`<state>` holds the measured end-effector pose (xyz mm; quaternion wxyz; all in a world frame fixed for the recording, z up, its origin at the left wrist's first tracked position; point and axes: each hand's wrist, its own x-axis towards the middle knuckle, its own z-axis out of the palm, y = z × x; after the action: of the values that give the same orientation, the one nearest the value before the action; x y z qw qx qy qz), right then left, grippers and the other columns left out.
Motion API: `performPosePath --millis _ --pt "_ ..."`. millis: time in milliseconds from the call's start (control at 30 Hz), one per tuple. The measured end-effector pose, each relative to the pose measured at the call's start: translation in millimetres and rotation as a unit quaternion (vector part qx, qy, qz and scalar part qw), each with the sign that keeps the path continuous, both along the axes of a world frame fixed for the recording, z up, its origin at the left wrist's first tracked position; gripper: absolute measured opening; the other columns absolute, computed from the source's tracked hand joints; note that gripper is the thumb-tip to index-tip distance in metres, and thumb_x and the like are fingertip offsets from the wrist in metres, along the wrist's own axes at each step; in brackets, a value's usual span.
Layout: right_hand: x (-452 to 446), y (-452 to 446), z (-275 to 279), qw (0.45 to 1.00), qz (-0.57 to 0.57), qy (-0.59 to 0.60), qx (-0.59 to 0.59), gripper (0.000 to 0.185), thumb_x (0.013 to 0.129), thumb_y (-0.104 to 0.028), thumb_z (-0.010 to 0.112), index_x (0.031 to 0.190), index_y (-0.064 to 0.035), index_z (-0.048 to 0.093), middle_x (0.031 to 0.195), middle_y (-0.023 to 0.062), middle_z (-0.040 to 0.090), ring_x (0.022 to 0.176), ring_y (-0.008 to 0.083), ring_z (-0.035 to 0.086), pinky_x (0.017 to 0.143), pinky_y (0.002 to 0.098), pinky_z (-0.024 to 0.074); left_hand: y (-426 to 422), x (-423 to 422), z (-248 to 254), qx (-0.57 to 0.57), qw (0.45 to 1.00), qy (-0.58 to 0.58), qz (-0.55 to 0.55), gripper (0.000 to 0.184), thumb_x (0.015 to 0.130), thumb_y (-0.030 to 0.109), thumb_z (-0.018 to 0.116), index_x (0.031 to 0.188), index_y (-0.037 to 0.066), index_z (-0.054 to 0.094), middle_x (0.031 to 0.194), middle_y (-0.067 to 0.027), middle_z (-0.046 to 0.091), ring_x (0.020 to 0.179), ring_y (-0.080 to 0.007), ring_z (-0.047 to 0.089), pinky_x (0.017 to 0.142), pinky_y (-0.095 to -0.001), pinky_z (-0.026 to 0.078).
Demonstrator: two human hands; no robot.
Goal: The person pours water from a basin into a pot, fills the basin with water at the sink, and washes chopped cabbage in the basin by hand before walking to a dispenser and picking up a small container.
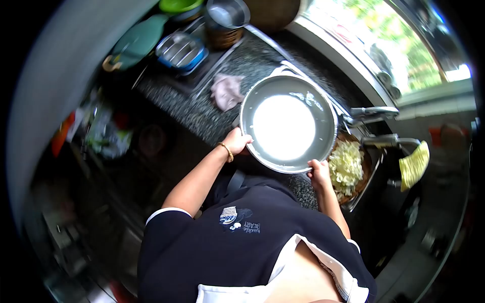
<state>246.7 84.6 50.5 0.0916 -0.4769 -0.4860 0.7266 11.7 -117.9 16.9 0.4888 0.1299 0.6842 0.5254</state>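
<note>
Granite counter is running diagonally from upper left toward the tap. Wide metal pan is sitting or hovering over the counter's right part, reaching toward its far edge; cannot tell if the base is touching. Left hand is clamping the pan's near-left rim, right hand is clamping the near-right rim, probably spreading so the weight is balancing. Pan mouth is facing up, small pale bits are sticking to the far-right wall; bright patch inside is hiding whether anything is filling it. Chopped pale leaves are heaping in a brown container just right of the pan, likely staying handy near the tap. Smaller metal pot and blue-rimmed box are occupying the counter's far-left end, seemingly leaving working room. Crumpled pink cloth is lying left of the pan, apparently within easy reach
</note>
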Motion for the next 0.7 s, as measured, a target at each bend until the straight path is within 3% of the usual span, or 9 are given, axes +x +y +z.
performPosePath --millis 67,167,200,233,367,433,567,600,700 --pt "-1 0 11 0.998 0.054 0.012 0.001 0.016 0.074 -0.002 0.052 0.090 -0.0002 0.053 0.069 0.0031 0.052 0.044 0.0095 0.043 0.035 0.0223 0.0347 -29 23 -9 0.008 0.998 0.033 0.052 0.020 0.078 0.004 0.053 0.091 -0.009 0.059 0.078 -0.0120 0.064 0.064 -0.0190 0.064 0.058 -0.0309 0.054" --pt "-2 -2 37 0.988 0.151 -0.012 0.025 0.020 0.074 -0.004 0.052 0.094 -0.0022 0.052 0.072 0.0029 0.053 0.047 0.0087 0.044 0.035 0.0221 0.0354 -65 85 54 0.067 0.973 -0.055 0.215 0.020 0.078 0.004 0.053 0.092 -0.009 0.059 0.080 -0.0117 0.064 0.071 -0.0185 0.064 0.062 -0.0309 0.054" --pt "-1 -4 44 0.981 0.193 -0.019 0.034 0.022 0.075 -0.005 0.052 0.096 -0.0035 0.051 0.074 0.0026 0.053 0.048 0.0094 0.044 0.035 0.0225 0.0353 -79 104 56 0.038 0.973 -0.008 0.226 0.020 0.078 0.005 0.054 0.093 -0.008 0.059 0.079 -0.0097 0.063 0.069 -0.0167 0.063 0.062 -0.0300 0.054" --pt "-3 -6 47 0.975 0.216 -0.023 0.038 0.022 0.075 -0.007 0.053 0.097 -0.0036 0.051 0.075 0.0031 0.053 0.047 0.0107 0.044 0.037 0.0233 0.0359 -90 122 60 0.017 0.955 -0.047 0.292 0.017 0.079 0.006 0.054 0.090 -0.005 0.059 0.077 -0.0067 0.062 0.067 -0.0139 0.061 0.061 -0.0277 0.052" --pt "-24 -31 68 0.933 0.354 -0.019 0.061 0.024 0.074 -0.009 0.054 0.097 -0.0023 0.050 0.077 0.0053 0.055 0.048 0.0119 0.045 0.038 0.0244 0.0373 -140 189 49 0.075 0.918 0.042 0.387 0.009 0.080 0.006 0.055 0.083 -0.002 0.059 0.072 -0.0031 0.060 0.063 -0.0095 0.057 0.060 -0.0247 0.048" --pt "-33 -52 78 0.909 0.416 0.001 0.038 0.022 0.074 -0.007 0.053 0.096 -0.0010 0.050 0.073 0.0059 0.055 0.044 0.0123 0.045 0.037 0.0246 0.0375 -159 227 52 0.050 0.861 0.051 0.503 0.009 0.080 0.006 0.056 0.085 -0.001 0.059 0.073 -0.0022 0.059 0.063 -0.0085 0.055 0.060 -0.0246 0.047" --pt "-52 -118 102 0.853 0.521 0.032 0.016 0.009 0.076 -0.006 0.052 0.083 0.0000 0.054 0.068 0.0064 0.056 0.043 0.0121 0.047 0.035 0.0242 0.0387 -217 284 105 0.054 0.844 0.102 0.524 0.015 0.080 0.005 0.057 0.094 0.000 0.056 0.077 -0.0018 0.059 0.067 -0.0078 0.054 0.057 -0.0247 0.044" --pt "-59 -136 106 0.825 0.563 0.045 0.012 0.010 0.077 -0.006 0.052 0.084 0.0011 0.054 0.068 0.0071 0.056 0.043 0.0124 0.048 0.035 0.0244 0.0394 -224 299 109 0.095 0.794 0.126 0.587 0.013 0.079 0.005 0.057 0.091 0.000 0.057 0.075 -0.0012 0.058 0.065 -0.0077 0.054 0.056 -0.0240 0.043" --pt "-74 -199 125 0.767 0.638 0.061 0.025 0.018 0.077 -0.006 0.051 0.091 0.0062 0.052 0.068 0.0090 0.057 0.044 0.0140 0.050 0.037 0.0241 0.0427 -249 340 142 0.094 0.715 0.104 0.685 0.026 0.081 0.008 0.058 0.106 0.004 0.051 0.087 -0.0007 0.056 0.070 -0.0070 0.053 0.061 -0.0223 0.046"
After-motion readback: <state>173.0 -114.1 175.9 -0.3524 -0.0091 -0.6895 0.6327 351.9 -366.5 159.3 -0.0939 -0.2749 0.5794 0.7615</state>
